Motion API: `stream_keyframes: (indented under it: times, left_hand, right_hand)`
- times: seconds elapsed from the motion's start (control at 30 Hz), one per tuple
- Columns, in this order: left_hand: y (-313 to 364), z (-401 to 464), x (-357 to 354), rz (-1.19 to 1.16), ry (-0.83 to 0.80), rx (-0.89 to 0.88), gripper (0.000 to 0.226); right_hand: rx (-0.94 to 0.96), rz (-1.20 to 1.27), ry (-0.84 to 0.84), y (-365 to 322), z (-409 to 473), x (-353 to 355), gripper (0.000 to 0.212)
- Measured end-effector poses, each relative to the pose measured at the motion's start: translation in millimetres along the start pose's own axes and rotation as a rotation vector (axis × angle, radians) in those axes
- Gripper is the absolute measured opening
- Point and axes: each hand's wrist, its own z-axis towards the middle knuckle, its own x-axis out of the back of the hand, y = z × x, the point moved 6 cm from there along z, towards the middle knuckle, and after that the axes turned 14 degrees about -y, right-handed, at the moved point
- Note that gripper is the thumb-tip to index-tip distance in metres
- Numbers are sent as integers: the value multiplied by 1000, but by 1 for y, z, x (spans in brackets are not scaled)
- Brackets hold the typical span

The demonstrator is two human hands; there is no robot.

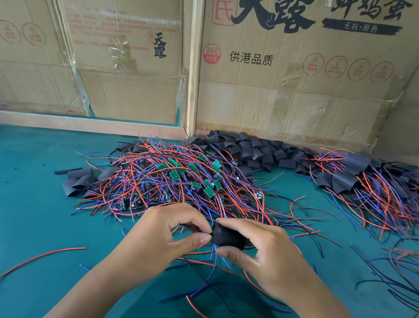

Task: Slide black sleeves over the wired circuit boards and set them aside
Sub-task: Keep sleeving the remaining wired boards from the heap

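My right hand (pixel 265 250) holds a black sleeve (pixel 228 235). My thumb is under it and my fingers curl over the top, so the grip is snug around it. My left hand (pixel 165 233) sits just beside it. Its thumb and first finger are pinched together at the open end of the sleeve, where thin wires go in. I cannot see the little board itself, because the sleeve and my fingers hide it. Red and blue wires hang down from between my hands onto the green table (pixel 15 212).

Right behind my hands is a big pile of wired boards (pixel 181 179). The boards are small and green, and the wires are red, blue and black, all mixed up. Behind that pile, against the cardboard wall (pixel 279 96), lies a heap of empty black sleeves (pixel 247 148). A few more sleeves (pixel 78 181) lie on the left side of the big pile.

Far to my right is another pile (pixel 376 193), where black sleeves sit on bunches of wires. One loose red wire (pixel 35 263) lies alone on the table near my left arm.
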Motion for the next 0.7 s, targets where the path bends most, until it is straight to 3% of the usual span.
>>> stream_keyframes:
  times: [0.47, 0.7]
  left_hand:
    - [-5, 1, -9, 17, -101, -25, 18]
    - [-6, 1, -10, 12, -105, -38, 21]
  right_hand:
    - [22, 45, 17, 1, 0, 0, 47]
    - [76, 74, 11, -8, 0, -5, 33]
